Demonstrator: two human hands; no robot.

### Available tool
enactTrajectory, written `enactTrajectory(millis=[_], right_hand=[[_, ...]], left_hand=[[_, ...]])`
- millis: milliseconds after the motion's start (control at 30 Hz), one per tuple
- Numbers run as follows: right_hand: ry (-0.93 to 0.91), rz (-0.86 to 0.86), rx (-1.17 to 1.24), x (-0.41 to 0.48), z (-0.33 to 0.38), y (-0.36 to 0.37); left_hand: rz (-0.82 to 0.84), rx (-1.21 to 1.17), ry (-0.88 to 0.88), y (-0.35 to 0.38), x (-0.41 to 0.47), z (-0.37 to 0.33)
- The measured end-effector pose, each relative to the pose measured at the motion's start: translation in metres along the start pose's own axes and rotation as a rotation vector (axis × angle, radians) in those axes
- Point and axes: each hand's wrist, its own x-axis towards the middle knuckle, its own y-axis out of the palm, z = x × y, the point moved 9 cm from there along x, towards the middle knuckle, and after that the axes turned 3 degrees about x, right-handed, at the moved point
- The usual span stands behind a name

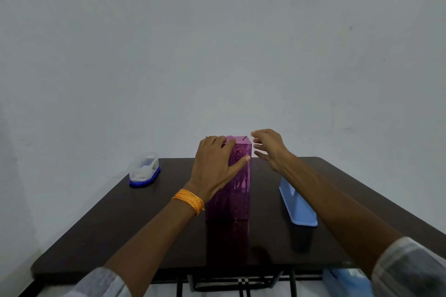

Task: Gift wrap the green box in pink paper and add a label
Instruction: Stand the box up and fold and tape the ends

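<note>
At the far left of the dark table (101,219), near its back edge, stands a clear plastic container (144,170) on a blue base, well apart from everything else. The left forearm reaches in from a pale sleeve (101,282) at the bottom edge, with a band of orange thread (189,200) wound round the wrist. The left hand (214,164) holds the box (235,195): its fingers wrap over the top left edge and its thumb (241,161) stretches flat across the upper front face.

The box stands upright on its end at the middle of the table, fully covered in shiny, patterned pink paper (none of the green shows), and its reflection lies on the glossy tabletop in front of it.

The right hand (268,147) hovers at the box's upper right corner, wide, with the fingers spread and gently curved towards the paper. The fingertips are just beside the edge, and whether they touch it cannot be told.

Further right, partly behind the right forearm, a long pale blue plastic tray (299,205) lies on the table, running from back to front. Below the table's near right corner, a blue object (342,279) shows beside the right sleeve (410,270), too blurred to make out.
</note>
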Motion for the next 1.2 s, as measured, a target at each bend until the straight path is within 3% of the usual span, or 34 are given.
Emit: enactTrajectory(millis=[233,367,500,633,833,1033,1200], right_hand=[[-0.166,-0.209,-0.405,-0.040,0.011,-0.090],[-0.114,-0.269,-0.630,-0.062,-0.007,-0.133],[-0.007,-0.295,-0.701,-0.072,-0.030,-0.152],[0.209,-0.260,-0.508,-0.075,-0.063,-0.157],[0.297,-0.263,-0.208,-0.079,-0.066,-0.151],[0.367,-0.286,-0.164,-0.079,-0.075,-0.150],[0.308,-0.303,-0.200,-0.075,-0.076,-0.151]], left_hand=[[-0.010,0.114,0.049,-0.003,-0.003,-0.006],[-0.004,0.106,0.024,-0.004,-0.004,-0.007],[-0.006,0.095,0.016,-0.006,-0.005,-0.004],[-0.001,0.098,0.014,-0.006,-0.005,-0.002],[0.001,0.093,0.013,-0.004,-0.005,-0.001],[0.001,0.106,0.009,-0.001,-0.005,0.001],[-0.006,0.103,0.016,-0.001,-0.006,-0.001]])
